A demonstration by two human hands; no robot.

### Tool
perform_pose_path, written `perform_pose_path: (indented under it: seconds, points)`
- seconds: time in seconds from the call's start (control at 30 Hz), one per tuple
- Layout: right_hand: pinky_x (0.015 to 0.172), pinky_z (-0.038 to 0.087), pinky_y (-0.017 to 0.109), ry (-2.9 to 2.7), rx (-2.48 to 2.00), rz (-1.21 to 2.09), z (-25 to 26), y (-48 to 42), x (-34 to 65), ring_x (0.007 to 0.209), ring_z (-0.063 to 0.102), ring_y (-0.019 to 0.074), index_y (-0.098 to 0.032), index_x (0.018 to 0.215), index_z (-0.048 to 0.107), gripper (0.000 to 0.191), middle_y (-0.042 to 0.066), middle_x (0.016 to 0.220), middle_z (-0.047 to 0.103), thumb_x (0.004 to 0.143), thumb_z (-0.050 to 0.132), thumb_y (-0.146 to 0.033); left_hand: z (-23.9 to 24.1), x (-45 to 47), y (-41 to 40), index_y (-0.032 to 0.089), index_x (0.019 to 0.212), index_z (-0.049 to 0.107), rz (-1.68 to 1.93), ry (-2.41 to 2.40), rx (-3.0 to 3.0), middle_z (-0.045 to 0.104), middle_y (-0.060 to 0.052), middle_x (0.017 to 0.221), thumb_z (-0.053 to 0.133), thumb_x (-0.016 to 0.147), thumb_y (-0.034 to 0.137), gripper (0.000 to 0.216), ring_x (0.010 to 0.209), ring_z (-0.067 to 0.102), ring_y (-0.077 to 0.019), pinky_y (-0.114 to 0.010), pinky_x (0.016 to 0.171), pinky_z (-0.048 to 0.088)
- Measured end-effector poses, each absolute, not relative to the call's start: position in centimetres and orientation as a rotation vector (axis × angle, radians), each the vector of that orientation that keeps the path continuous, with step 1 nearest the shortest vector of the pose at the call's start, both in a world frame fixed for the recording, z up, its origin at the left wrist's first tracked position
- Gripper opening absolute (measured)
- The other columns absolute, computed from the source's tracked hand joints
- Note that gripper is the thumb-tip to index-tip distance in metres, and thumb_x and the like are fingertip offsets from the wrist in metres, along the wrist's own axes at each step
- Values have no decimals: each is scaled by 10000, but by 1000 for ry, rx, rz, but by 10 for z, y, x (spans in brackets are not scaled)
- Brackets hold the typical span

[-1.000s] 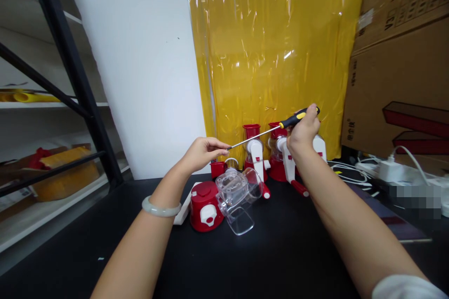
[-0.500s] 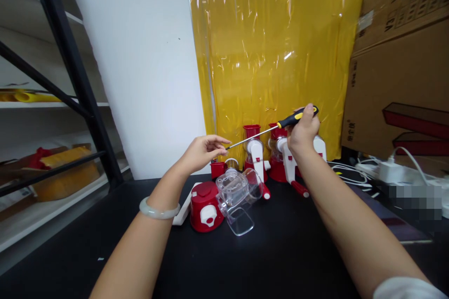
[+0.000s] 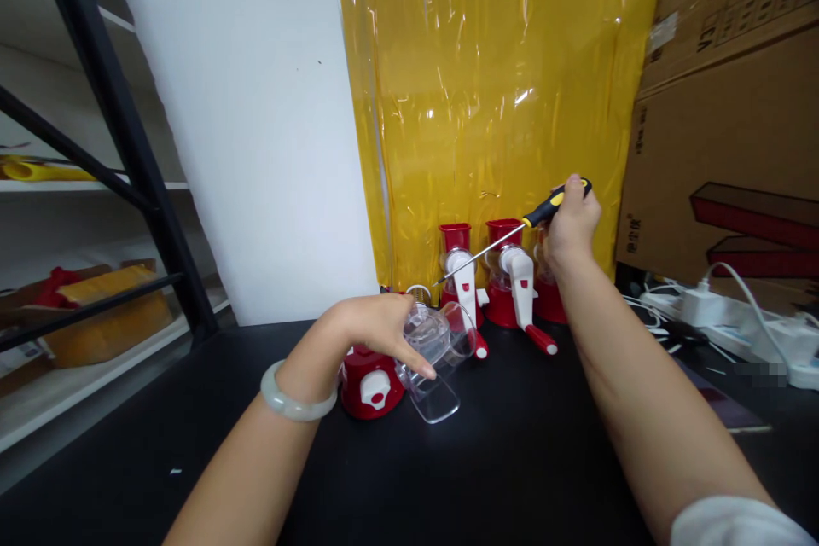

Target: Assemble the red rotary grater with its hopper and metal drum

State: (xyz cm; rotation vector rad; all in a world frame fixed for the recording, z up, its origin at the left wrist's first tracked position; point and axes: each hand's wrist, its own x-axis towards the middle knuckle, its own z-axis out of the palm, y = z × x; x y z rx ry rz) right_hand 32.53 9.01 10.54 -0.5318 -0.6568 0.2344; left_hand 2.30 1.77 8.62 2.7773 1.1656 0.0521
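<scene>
My right hand (image 3: 572, 217) is closed around the black and yellow handle of a screwdriver (image 3: 491, 246). Its thin metal shaft slopes down to the left, with the tip in front of the rotary graters at the back. My left hand (image 3: 377, 326) is open, thumb and fingers apart, over a clear plastic grater housing (image 3: 427, 339). Whether the fingers touch the housing I cannot tell. Beside it stands a red grater base (image 3: 372, 388) with a white knob, partly hidden by the left hand. A white-cranked rotary grater (image 3: 465, 283) and another grater (image 3: 521, 281) stand upright behind.
A yellow plastic curtain (image 3: 499, 85) hangs behind the black table (image 3: 486, 469). To the right are a large cardboard box (image 3: 717, 145), white chargers and cables (image 3: 700, 307). Left stands a black-framed shelf (image 3: 121, 102). A third grater (image 3: 551, 294) is partly behind my right arm.
My left hand has left the screwdriver tip and come down over the clear housing. My right hand has moved the screwdriver slightly right, with its tip now lower.
</scene>
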Motion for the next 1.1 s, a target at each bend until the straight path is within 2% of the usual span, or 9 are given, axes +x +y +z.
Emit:
perform_pose_path:
  seconds: [0.1,0.17,0.33,0.47,0.6,0.67,0.77,0.9,1.1]
  points:
    - [347,284,227,-690,-537,215,107,87,325,390,391,85,-241,699,501,420,-63,557,431,880,538,-618,85,34,15,185,983,664,159,1237,2763,741,-83,869,883,525,577,641,715,689,-262,-319,578,478]
    - [351,278,242,-676,-509,215,110,83,326,398,395,91,-236,697,506,367,-56,557,433,896,546,-542,86,35,14,174,1076,641,237,1217,2728,738,-104,978,872,557,529,670,812,701,-280,-330,641,499]
    - [393,319,220,-518,-400,201,121,74,342,467,446,83,-209,696,512,310,-37,620,459,947,491,-389,99,24,7,189,1136,562,508,1136,2630,714,-124,1098,851,618,545,692,907,708,-282,-340,704,525]
    - [411,363,207,-383,-366,276,126,69,357,506,495,94,-214,734,471,327,-44,650,458,975,445,-433,114,14,-5,199,1172,521,695,1161,2555,687,-126,1164,838,646,547,706,936,707,-284,-371,740,551]
    - [380,356,208,-352,-391,354,127,65,356,491,508,102,-223,763,453,353,-48,651,458,984,409,-495,125,9,-17,218,1247,534,765,1077,2602,677,-100,1219,782,719,485,641,1043,684,-284,-396,868,556]
    - [380,363,197,-352,-397,357,126,64,350,485,502,89,-221,761,447,350,-53,649,448,991,406,-481,127,7,-20,229,1315,511,826,1126,2645,669,-94,1234,781,706,466,706,1078,669,-291,-411,918,541]
    - [384,379,179,-377,-388,358,123,70,340,464,494,68,-224,783,431,326,-63,654,440,1003,394,-462,129,3,-23,209,1319,474,924,1346,2661,659,-112,1202,807,640,509,813,1061,661,-316,-427,884,545]
    - [380,402,166,-435,-438,368,113,85,324,456,514,68,-241,829,416,330,-80,644,429,978,411,-535,133,-4,-24,204,1173,488,877,1406,2652,677,-96,1120,797,633,525,700,992,674,-308,-396,800,551]
    - [456,479,219,-584,-522,268,90,107,303,567,578,109,-260,828,414,388,-48,700,455,937,408,-633,136,-14,-14,199,1168,544,734,1386,2670,717,-68,1068,757,683,456,589,950,690,-290,-368,789,539]
